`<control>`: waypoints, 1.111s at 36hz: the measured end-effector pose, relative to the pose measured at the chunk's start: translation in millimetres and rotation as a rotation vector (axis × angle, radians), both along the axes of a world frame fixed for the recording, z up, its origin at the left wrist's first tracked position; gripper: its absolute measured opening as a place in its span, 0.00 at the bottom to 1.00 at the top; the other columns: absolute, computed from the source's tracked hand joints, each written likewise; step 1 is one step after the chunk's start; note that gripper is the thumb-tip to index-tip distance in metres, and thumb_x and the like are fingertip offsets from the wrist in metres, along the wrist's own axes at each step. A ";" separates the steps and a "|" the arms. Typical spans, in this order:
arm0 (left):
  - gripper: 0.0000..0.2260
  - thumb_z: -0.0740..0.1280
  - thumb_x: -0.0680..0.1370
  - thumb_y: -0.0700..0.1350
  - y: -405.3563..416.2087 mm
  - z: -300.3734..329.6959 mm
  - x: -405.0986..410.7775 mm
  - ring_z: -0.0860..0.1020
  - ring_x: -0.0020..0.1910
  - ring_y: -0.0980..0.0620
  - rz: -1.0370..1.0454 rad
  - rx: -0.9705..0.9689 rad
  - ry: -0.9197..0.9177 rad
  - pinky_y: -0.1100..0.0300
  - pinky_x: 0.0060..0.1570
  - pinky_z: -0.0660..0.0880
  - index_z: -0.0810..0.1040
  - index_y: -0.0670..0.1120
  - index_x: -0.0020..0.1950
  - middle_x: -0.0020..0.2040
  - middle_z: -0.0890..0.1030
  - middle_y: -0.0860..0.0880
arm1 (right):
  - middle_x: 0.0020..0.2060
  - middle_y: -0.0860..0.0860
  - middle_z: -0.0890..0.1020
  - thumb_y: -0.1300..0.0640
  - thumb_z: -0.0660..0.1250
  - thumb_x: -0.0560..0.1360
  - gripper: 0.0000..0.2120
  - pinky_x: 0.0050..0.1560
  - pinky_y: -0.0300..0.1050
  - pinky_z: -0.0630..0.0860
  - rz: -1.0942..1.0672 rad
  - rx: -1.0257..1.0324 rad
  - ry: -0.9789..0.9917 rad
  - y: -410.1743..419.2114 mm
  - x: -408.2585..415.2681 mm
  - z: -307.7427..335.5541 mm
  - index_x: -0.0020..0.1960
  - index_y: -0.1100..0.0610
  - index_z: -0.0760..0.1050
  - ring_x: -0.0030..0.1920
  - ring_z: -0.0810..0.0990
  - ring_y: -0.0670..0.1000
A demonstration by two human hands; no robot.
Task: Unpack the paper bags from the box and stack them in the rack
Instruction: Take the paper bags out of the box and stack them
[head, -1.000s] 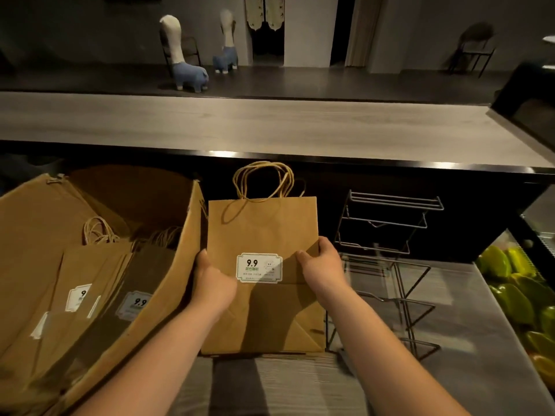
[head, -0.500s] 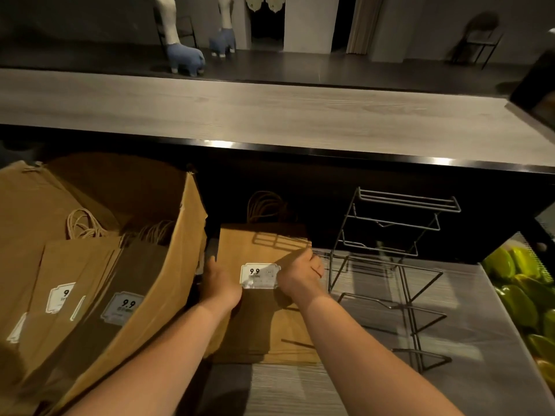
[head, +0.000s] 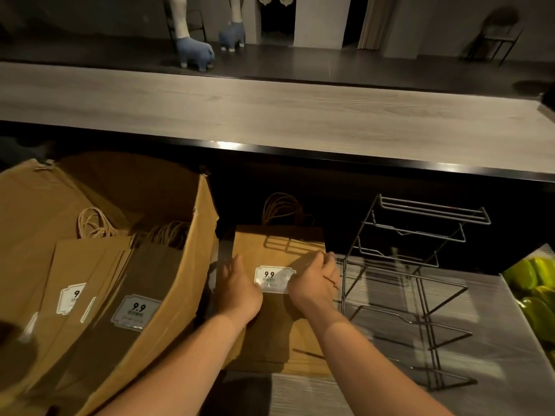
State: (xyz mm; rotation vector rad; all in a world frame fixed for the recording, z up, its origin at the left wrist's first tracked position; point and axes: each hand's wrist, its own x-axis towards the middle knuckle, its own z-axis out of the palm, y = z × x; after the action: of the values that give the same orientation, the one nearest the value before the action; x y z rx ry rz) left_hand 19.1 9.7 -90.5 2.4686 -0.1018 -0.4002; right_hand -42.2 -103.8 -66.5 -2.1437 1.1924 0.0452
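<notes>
Paper bags (head: 126, 292) fill the tilted cardboard box (head: 192, 253) on the left; one flat stack of bags (head: 279, 322) lies on the counter between box and wire rack (head: 414, 283). To load it well, I would square the edges, lift the stack as one, and slide it level into a rack tier. Left hand (head: 238, 292) rests on the stack's left edge with fingers loosely extended; right hand (head: 315, 283) curls over the top bag, seemingly gripping it
</notes>
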 end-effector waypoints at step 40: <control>0.05 0.62 0.81 0.47 173.8 217.8 78.7 0.80 0.48 0.52 0.069 -0.679 -0.358 0.60 0.46 0.77 0.76 0.49 0.54 0.47 0.81 0.48 | 0.47 0.52 0.80 0.58 0.64 0.78 0.08 0.38 0.37 0.75 0.527 0.550 -0.816 163.3 116.3 206.9 0.57 0.53 0.73 0.44 0.80 0.47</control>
State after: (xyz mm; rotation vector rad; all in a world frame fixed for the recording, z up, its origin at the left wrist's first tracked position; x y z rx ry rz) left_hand 97.8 183.4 127.3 1.8353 -0.2532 0.1067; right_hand 74.1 59.5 140.4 -1.6454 0.1064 -0.2247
